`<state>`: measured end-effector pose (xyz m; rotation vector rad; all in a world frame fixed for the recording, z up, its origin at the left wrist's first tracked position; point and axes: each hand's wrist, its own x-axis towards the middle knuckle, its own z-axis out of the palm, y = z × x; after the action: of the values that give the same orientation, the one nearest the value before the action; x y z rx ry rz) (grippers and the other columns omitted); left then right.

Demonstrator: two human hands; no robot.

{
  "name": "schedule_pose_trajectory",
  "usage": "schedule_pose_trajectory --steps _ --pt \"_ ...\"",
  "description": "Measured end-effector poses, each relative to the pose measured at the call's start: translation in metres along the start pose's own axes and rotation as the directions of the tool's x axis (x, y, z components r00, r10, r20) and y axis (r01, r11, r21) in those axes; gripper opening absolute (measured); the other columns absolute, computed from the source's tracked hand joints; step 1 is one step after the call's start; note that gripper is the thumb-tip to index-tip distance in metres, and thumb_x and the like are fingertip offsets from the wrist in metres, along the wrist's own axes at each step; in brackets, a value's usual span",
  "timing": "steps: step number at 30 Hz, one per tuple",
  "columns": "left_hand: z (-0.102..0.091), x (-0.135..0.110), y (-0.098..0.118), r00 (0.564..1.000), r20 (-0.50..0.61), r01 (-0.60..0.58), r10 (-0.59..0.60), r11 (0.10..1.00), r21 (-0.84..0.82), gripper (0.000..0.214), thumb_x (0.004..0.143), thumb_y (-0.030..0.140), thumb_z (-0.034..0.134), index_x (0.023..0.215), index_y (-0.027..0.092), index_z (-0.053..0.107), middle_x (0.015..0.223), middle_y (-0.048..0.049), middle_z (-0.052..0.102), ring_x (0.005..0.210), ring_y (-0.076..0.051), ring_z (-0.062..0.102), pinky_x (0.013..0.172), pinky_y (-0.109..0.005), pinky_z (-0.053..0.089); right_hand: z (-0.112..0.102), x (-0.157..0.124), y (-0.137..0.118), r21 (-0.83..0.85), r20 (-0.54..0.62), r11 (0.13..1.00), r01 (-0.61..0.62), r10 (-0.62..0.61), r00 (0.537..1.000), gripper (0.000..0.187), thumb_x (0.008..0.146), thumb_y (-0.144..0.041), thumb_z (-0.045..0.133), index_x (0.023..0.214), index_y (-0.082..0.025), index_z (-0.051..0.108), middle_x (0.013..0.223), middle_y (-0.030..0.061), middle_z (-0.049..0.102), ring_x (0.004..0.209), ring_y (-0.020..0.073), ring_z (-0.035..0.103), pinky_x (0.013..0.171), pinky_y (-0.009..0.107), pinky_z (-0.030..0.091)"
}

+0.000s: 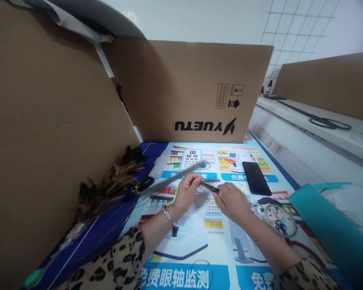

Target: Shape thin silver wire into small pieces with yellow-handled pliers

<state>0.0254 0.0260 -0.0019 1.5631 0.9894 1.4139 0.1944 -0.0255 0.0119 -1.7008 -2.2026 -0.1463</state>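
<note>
My left hand [188, 189] is closed in a pinch on thin grey wire, its fingertips right at the jaws of the pliers [210, 186]. In my right hand [231, 200] the pliers are gripped by their yellow handles, jaws pointing left toward the pinch. Exactly what lies between the jaws is too small to tell. Behind my left hand a bundle of thin straight wires [177, 177] lies slantwise over the printed table cover [196, 241]. More wire ends show just past my left fingertips.
Brown feathers [115, 177] lie along the left cardboard wall. A cardboard panel [193, 80] stands at the back. To the right are a black phone [256, 178], a round clear dish [280, 220] of small items and a teal box [329, 225]. Scissors [326, 122] rest on the ledge.
</note>
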Motion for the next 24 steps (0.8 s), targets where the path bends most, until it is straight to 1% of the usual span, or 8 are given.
schedule_pose_trajectory --steps 10,24 --pt "-0.0012 -0.0005 -0.0014 0.999 0.006 -0.033 0.032 0.997 0.069 0.017 0.083 0.03 0.047 0.079 0.017 0.058 0.079 -0.0023 0.056 0.077 -0.014 0.051 0.075 -0.025 0.04 -0.0026 0.0002 -0.0017 -0.025 0.018 1.0 0.002 -0.001 1.0 0.026 0.086 -0.037 0.036 0.086 -0.019 0.054 0.084 0.0068 0.055 0.087 0.0185 0.048 0.073 0.027 0.034" --pt "-0.0011 -0.0012 0.0007 0.999 0.014 -0.048 0.047 0.995 0.082 0.017 0.083 0.029 0.047 0.077 0.017 0.057 0.078 -0.0024 0.057 0.076 -0.014 0.052 0.073 -0.026 0.04 -0.0044 0.0001 -0.0036 -0.043 0.042 0.999 -0.003 0.005 0.999 0.027 0.087 -0.038 0.034 0.085 -0.019 0.053 0.084 0.0066 0.056 0.086 0.0183 0.048 0.071 0.027 0.033"
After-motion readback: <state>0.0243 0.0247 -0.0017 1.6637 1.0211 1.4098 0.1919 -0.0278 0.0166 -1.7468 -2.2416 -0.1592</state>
